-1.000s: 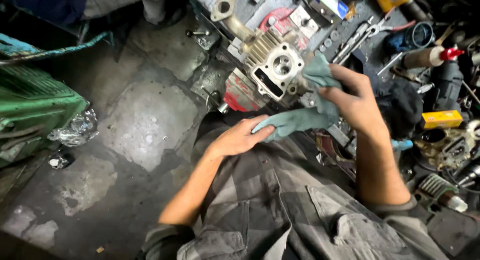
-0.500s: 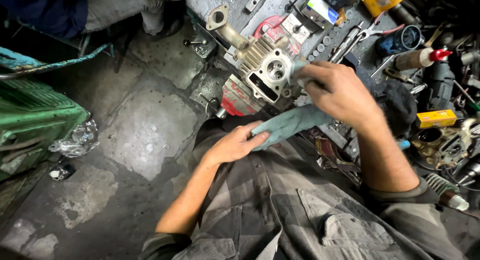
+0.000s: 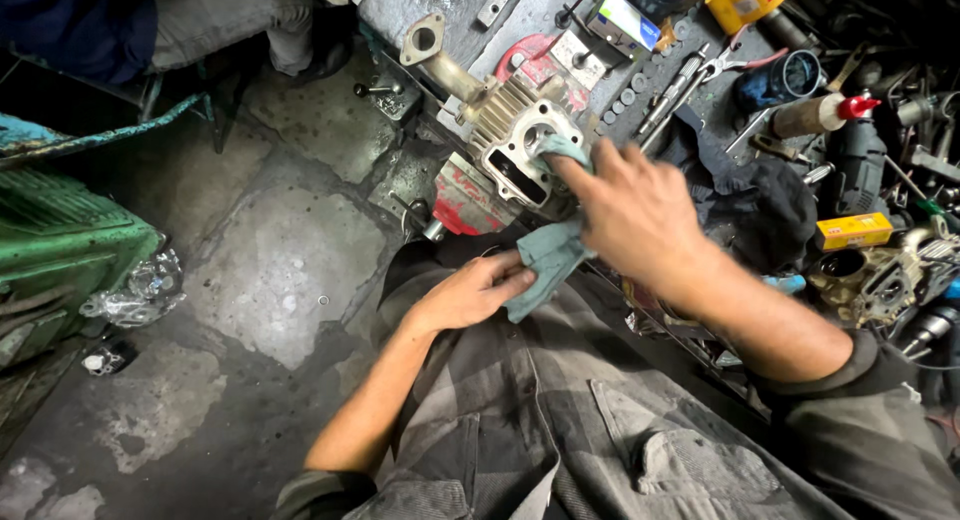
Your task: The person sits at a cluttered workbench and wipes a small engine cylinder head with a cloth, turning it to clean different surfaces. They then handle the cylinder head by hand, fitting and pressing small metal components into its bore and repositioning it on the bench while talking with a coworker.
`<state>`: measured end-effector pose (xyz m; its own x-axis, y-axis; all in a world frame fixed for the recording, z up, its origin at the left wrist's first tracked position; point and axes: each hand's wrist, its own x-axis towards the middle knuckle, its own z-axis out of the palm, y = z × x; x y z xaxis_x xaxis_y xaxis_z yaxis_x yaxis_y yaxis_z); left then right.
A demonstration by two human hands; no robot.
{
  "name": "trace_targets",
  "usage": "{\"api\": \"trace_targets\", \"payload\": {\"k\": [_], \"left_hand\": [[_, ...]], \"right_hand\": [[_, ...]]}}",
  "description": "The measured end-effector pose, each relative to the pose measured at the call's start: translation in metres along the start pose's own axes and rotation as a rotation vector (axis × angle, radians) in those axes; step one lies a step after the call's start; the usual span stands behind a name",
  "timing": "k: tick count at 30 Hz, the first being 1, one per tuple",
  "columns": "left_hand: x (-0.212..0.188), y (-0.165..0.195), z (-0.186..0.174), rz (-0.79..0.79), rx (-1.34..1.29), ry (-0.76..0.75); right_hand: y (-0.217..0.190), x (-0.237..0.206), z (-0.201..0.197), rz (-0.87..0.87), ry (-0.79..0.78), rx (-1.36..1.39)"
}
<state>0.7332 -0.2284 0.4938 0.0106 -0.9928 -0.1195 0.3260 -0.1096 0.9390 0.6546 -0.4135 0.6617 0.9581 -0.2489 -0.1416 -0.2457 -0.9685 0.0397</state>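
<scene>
Teal cloth (image 3: 548, 255) is what both hands are on right now. My right hand (image 3: 632, 212) has its fingers bunched around the far end of it and is pressing that end against the open face of the cylinder (image 3: 522, 143). My left hand (image 3: 468, 292) sits nearer, over my lap, fingers curled narrow and pinching the near end of the cloth. So the cloth runs near to far, slightly rightward, from my lap up to the cylinder.

The cylinder is grey finned metal, sitting at the near left edge of the bench (image 3: 560, 10), just far of my knees. Its bore face looks toward me and a bit right; its long axis runs from that face back toward the far left, where a pipe flange (image 3: 425, 40) sticks out past it. Something red (image 3: 462, 198) sits right under it at the edge.

Room-wise: right side is tight. A dark rag (image 3: 775, 205), a yellow box (image 3: 853, 232), a bottle with a red cap (image 3: 815, 115) and loose tools crowd right up to my right forearm. Left side is open stone floor (image 3: 270, 250), with a green crate (image 3: 60, 250) well off to the far left edge and crumpled plastic (image 3: 140, 290) beside it.
</scene>
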Motion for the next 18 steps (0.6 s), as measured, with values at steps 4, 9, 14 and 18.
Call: {"api": "trace_targets", "payload": {"k": [4, 9, 14, 18], "left_hand": [[-0.006, 0.003, -0.001, -0.019, 0.121, -0.04], [-0.012, 0.003, -0.001, 0.001, 0.108, -0.027], [-0.012, 0.001, -0.001, -0.048, 0.164, -0.013], [-0.014, 0.005, 0.0, -0.099, 0.303, -0.028]], "right_hand": [[-0.004, -0.001, -0.014, 0.235, -0.363, 0.0], [0.017, 0.017, -0.022, -0.021, -0.061, -0.021], [0.015, 0.037, 0.001, 0.005, -0.348, 0.067], [0.029, 0.046, 0.021, 0.394, -0.38, 0.811]]}}
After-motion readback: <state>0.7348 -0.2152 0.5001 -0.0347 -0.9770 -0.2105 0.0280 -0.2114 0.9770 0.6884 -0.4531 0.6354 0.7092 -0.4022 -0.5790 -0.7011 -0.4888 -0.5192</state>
